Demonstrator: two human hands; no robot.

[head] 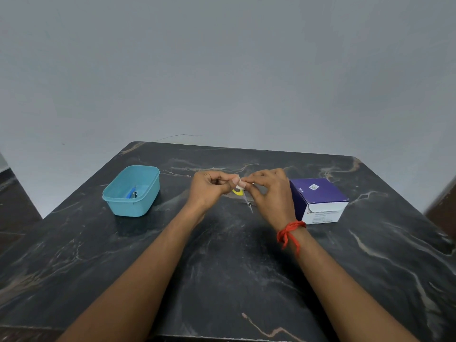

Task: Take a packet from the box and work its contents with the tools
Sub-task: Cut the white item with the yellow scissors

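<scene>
A small white packet [241, 184] is pinched between both hands above the middle of the dark marble table [222, 267]. My left hand [209, 187] holds its left end and my right hand [269, 191] holds its right end, fingers curled. Under the hands lie scissors [243, 197] with a yellow handle, their blades pointing toward me. A purple and white box [318, 199] stands just right of my right hand, its flaps shut.
A teal plastic tub [132, 191] sits at the left of the table with a blue-handled tool [131, 193] inside. A red thread is tied round my right wrist. A grey wall rises behind the table's far edge.
</scene>
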